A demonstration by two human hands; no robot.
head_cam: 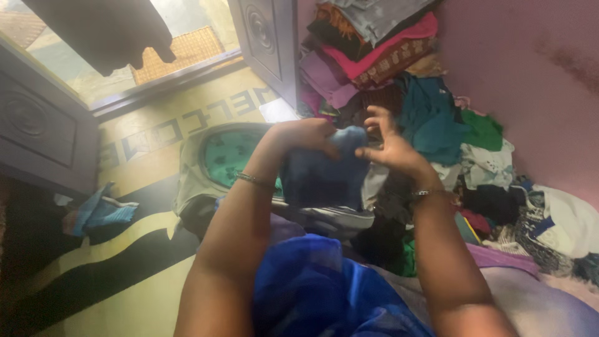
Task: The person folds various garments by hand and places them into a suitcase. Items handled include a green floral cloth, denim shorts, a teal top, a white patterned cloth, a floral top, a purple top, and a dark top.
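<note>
A dark blue denim-like garment (324,175) is held up in front of me, above my lap. My left hand (306,134) grips its top left edge with the fingers closed over the cloth. My right hand (390,143) pinches the top right corner between thumb and forefinger while the other fingers spread upward. Both wrists wear thin bangles. A shiny blue cloth (318,287) covers my lap below the garment.
A big heap of mixed clothes (449,125) lies along the pink wall (530,68) on the right, with a folded stack (368,50) behind. A green and grey garment (218,156) lies on the yellow and black mat (125,249). Wooden door panels (268,37) stand open at the back.
</note>
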